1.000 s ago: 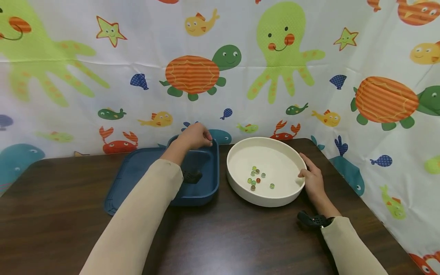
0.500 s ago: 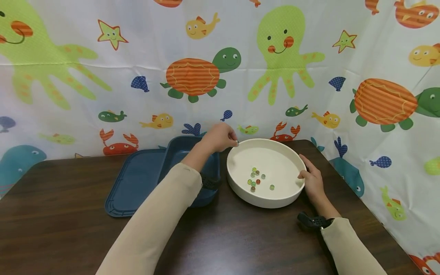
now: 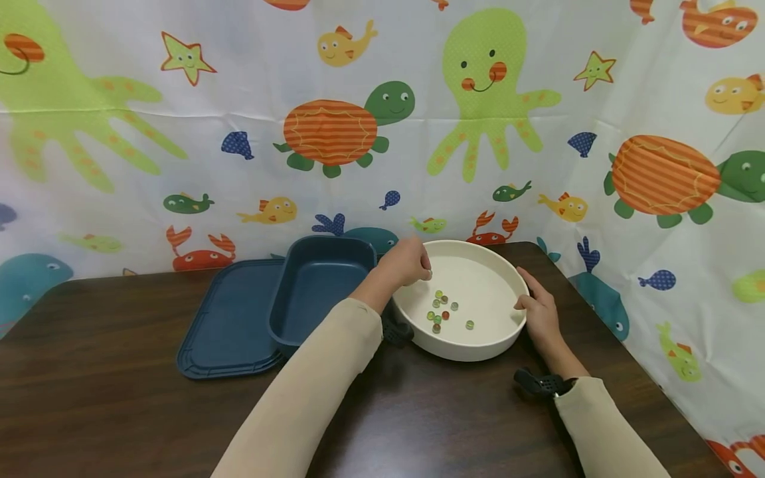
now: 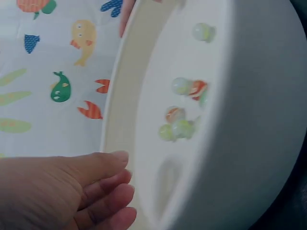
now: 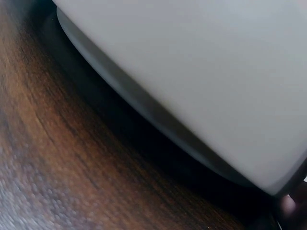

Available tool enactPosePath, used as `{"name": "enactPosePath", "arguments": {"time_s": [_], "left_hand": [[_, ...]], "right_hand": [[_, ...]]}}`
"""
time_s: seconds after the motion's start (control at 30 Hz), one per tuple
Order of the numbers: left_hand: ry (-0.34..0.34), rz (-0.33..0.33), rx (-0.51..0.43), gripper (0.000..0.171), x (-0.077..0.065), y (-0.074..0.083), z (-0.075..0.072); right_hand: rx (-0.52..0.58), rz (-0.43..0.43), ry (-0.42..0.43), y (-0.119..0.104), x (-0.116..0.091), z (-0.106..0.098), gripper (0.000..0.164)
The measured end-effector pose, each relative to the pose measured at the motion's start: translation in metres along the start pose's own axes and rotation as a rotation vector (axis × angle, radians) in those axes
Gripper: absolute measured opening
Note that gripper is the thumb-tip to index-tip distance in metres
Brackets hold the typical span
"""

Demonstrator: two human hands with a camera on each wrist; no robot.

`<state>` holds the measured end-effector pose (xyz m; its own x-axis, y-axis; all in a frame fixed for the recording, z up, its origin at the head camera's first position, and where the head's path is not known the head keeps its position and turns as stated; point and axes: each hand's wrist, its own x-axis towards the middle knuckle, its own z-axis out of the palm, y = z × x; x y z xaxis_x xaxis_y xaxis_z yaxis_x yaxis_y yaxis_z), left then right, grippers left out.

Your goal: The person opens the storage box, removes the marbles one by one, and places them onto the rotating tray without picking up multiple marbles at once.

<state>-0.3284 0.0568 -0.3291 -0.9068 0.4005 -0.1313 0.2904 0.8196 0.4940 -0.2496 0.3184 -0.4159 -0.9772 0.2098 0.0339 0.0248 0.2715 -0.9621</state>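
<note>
A round white bowl [image 3: 460, 335] stands on the table, with several green, clear and red-brown glass marbles [image 3: 445, 315] on its floor. Over the bowl's left rim, my left hand [image 3: 408, 260] has its thumb and fingers brought together around a small marble [image 3: 429, 274], which is barely visible. The left wrist view shows the thumb [image 4: 112, 162] above curled fingers, and no marble can be made out there. My right hand [image 3: 540, 315] grips the bowl's right side, thumb over the rim. In the right wrist view, the bowl's outer wall [image 5: 206, 86] covers most of the picture.
Left of the bowl sits a deep blue rectangular container [image 3: 331, 272], with nothing visible in it. A flat blue lid [image 3: 227, 325] lies partly beside it. Behind the dark wooden table [image 3: 107, 372] hangs a sea-animal curtain [image 3: 251, 79].
My left hand has moved rightward from the blue container's far right corner to the white bowl's left side, fingertips pinched. My right hand keeps its hold on the bowl; its marbles look unmoved.
</note>
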Motion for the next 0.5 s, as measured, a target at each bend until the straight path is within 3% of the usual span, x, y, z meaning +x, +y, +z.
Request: {"name": "enactPosePath", "arguments": {"time_s": [0.23,0.5], "left_hand": [[-0.046,-0.029,0.183,0.006,0.005,0.003,0.015],[-0.092,-0.009,0.225,0.009,0.005,0.003,0.023]], "right_hand": [[-0.004,0.008,0.004,0.001,0.001,0.000,0.077],[0.012,0.012,0.001,0.000,0.002,0.000,0.077]]}}
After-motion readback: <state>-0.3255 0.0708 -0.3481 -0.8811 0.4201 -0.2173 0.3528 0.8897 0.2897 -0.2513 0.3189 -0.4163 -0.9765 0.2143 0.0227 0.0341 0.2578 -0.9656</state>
